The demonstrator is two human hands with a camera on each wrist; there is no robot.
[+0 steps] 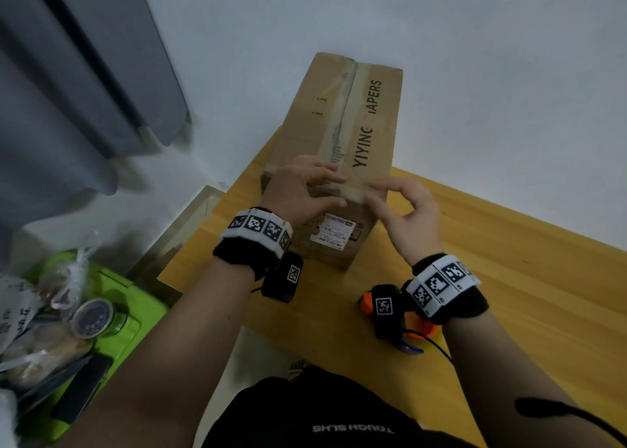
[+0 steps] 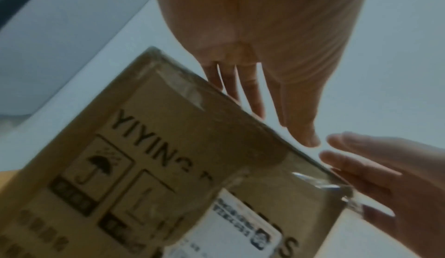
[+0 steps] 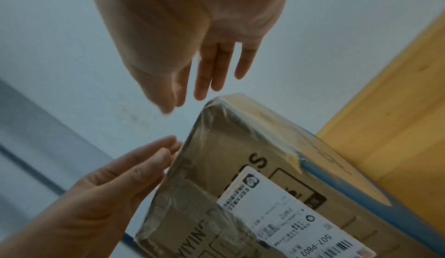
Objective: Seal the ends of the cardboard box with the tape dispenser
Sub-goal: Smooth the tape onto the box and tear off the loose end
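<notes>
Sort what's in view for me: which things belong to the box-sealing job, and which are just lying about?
Job:
cardboard box
tape dispenser, orange, on the wooden table, partly hidden by the right wrist
left hand and right hand, at the box's near top edge

Lying about:
green container
jar
plastic bags

The cardboard box stands on the surface, running toward twelve o'clock. Both hands meet at its near top edge, the left hand at nine o'clock, the right hand at three. The tape dispenser lies on the surface at six o'clock, beneath the right wrist.
</notes>
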